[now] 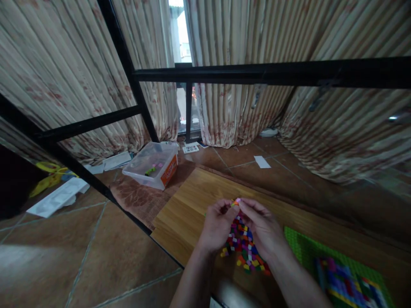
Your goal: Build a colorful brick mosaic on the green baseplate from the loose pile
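Note:
My left hand (pixel 217 223) and my right hand (pixel 261 224) meet above the wooden board, fingertips pinched together. Between them they grip small toy bricks (pixel 236 202), with pink, orange and yellow-green showing; the fingers cover most of them. Below and between the hands lies a loose pile of toy bricks (pixel 245 246) in many colours, partly hidden by the right hand. To the right of my right forearm is a green baseplate (pixel 297 241) with a block of coloured bricks (pixel 345 278) built on it.
A clear plastic box (pixel 146 164) with a few bricks inside stands on a brown mat (pixel 135 199) beyond the wooden board (pixel 180 205). Black metal bars (pixel 231 73) cross in front of patterned curtains (pixel 221 111). White packaging (pixel 59 196) and a white card (pixel 262 162) lie on the tiles.

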A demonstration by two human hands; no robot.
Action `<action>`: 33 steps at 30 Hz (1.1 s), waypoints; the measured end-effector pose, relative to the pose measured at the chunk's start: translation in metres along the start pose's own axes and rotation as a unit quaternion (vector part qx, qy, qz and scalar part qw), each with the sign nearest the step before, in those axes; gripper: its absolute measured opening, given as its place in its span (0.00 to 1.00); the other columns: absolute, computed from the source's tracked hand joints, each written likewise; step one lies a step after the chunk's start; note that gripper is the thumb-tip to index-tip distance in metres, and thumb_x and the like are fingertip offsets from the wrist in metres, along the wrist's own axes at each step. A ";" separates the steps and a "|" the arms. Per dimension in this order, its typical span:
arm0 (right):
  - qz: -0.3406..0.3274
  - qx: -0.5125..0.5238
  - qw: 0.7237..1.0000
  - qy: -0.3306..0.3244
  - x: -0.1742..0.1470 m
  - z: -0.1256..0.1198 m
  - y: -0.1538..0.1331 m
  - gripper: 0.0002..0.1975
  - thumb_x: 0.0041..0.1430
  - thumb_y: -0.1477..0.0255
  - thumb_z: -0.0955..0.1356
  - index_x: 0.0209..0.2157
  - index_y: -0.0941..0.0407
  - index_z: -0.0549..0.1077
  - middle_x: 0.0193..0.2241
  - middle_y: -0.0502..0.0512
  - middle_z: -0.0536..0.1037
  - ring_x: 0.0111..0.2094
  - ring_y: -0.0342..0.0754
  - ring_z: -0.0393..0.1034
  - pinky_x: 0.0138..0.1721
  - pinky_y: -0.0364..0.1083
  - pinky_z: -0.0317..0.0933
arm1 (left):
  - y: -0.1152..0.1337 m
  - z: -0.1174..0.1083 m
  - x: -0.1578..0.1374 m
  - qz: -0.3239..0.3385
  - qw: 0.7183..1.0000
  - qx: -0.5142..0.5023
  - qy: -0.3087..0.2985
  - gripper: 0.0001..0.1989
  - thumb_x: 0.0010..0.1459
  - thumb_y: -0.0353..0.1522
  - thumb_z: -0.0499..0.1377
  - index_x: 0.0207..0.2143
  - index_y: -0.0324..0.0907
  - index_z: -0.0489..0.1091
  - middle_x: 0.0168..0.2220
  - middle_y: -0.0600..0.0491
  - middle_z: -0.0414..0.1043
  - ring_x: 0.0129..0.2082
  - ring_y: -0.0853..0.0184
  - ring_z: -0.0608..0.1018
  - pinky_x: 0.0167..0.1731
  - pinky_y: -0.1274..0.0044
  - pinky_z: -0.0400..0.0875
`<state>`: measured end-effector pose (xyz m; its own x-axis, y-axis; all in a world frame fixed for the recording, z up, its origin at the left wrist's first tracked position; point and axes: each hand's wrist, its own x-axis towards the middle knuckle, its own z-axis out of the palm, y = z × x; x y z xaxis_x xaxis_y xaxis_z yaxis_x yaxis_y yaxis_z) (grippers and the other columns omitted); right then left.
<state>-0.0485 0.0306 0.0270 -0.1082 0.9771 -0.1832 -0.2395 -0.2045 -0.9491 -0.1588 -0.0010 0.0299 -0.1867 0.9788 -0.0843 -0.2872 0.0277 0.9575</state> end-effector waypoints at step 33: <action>-0.111 -0.372 0.921 -0.029 -0.011 -0.045 0.014 0.12 0.55 0.62 0.67 0.34 0.53 0.79 0.34 0.54 0.82 0.36 0.51 0.75 0.39 0.47 0.64 | 0.003 -0.009 -0.002 -0.003 0.958 0.267 -0.107 0.10 0.59 0.32 0.54 0.27 0.37 0.71 0.25 0.55 0.66 0.25 0.71 0.68 0.26 0.80 0.60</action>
<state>-0.0067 0.0196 0.0045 -0.1926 0.9808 0.0310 0.4637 0.1188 -0.8780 -0.1682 -0.0043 0.0299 0.0276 0.9959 -0.0861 0.2447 0.0768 0.9665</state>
